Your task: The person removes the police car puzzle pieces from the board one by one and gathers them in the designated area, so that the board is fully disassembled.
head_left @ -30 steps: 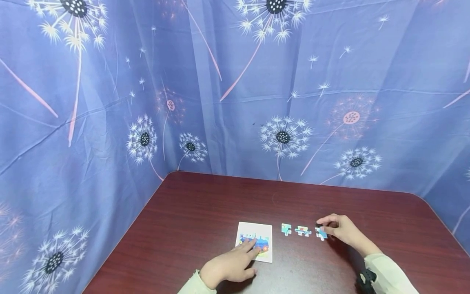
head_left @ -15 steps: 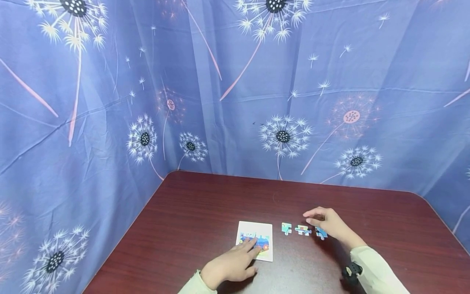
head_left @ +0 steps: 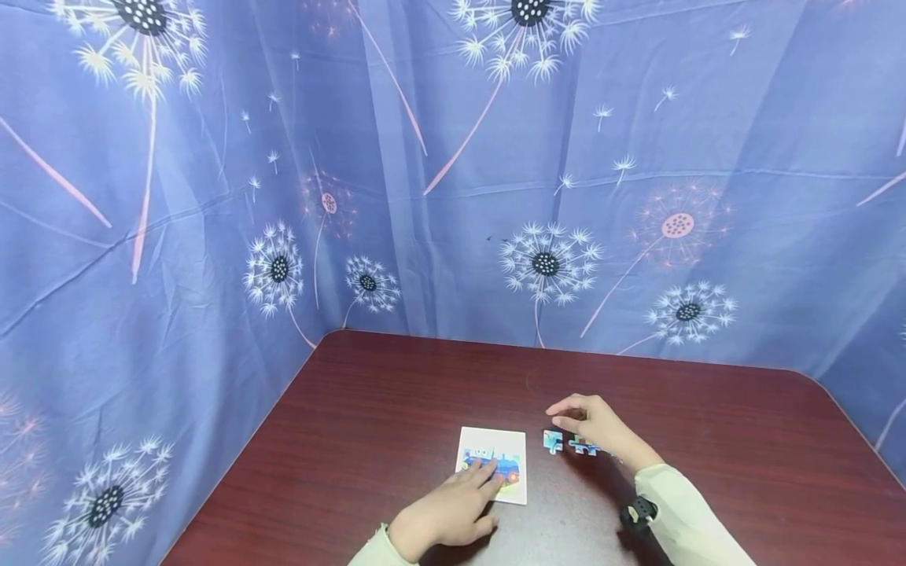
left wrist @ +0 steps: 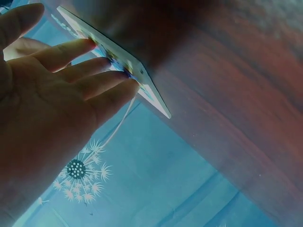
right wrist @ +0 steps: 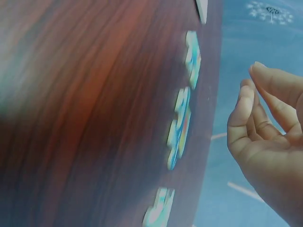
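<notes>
My left hand (head_left: 453, 503) lies with its fingers straight on a white puzzle board (head_left: 495, 440) that bears a blue vehicle picture. In the left wrist view the fingertips (left wrist: 125, 82) touch the board's face. Right of the board, my right hand (head_left: 598, 424) hovers over the table, fingers loosely bent and nothing between them. Just below its fingertips is a light-blue jigsaw piece (head_left: 553, 442). A middle jigsaw piece (right wrist: 180, 127) and a third one (right wrist: 159, 210) show in the right wrist view. From the head, the hand and wrist partly cover these two.
The dark red wooden table (head_left: 396, 393) reaches back to a blue curtain (head_left: 439, 259) with dandelion prints, which also hangs along the left side. A black device (head_left: 640, 511) is strapped at the right wrist, by the pale sleeve (head_left: 686, 519).
My right hand has let go of the rightmost jigsaw piece and moved left, above the other pieces, towards the leftmost one. My left hand stays on the board.
</notes>
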Motion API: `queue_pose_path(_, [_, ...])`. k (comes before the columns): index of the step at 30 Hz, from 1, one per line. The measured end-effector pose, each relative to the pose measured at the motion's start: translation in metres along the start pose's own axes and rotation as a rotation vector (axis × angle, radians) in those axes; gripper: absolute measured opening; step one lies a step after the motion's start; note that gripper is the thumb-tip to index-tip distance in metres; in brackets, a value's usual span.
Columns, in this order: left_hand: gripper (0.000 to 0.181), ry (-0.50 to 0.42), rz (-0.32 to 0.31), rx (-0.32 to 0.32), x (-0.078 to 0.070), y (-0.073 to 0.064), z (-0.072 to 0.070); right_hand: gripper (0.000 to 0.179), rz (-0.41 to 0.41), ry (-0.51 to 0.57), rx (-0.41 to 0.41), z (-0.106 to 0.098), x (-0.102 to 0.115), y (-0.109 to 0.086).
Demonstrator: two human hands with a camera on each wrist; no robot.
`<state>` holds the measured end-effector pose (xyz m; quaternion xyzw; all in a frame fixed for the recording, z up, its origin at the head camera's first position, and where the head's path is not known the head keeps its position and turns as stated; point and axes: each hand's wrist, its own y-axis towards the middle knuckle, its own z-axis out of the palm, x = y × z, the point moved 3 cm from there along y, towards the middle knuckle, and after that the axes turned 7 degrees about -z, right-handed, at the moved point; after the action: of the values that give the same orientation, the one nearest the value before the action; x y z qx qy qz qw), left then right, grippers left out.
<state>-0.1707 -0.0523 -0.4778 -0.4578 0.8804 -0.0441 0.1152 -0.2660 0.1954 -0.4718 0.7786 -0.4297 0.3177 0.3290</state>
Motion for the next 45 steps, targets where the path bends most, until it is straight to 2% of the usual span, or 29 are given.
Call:
queue_pose_path(6, [0.059,0.020,0.008,-0.027,0.000,-0.001,0.003,0.018,-0.076,0.024,0.022,0.015,0.012,0.011])
queue_pose_path(11, [0.059,0.031,0.024,-0.041,-0.002,-0.002,0.002,0.019,-0.078,0.023,0.048,0.026,0.019,0.019])
queue_pose_path(20, [0.061,0.049,0.094,-0.044,-0.012,-0.003,0.002,0.017,-0.098,0.044,0.096,0.045,0.025,0.029])
queue_pose_path(27, [0.064,0.115,0.150,-0.074,-0.018,-0.003,0.005,0.017,-0.177,0.079,0.161,0.063,0.032,0.034])
queue_pose_path(30, [0.065,0.138,0.163,-0.091,-0.019,-0.003,0.005,0.017,-0.189,0.090,0.182,0.070,0.034,0.036])
queue_pose_path(37, [0.065,0.142,0.165,-0.067,-0.018,-0.002,0.007,0.016,-0.194,0.120,0.229,0.082,0.037,0.040])
queue_pose_path(45, [0.063,0.178,0.190,-0.091,-0.019,-0.001,0.006,0.017,-0.186,0.161,0.297,0.094,0.035,0.044])
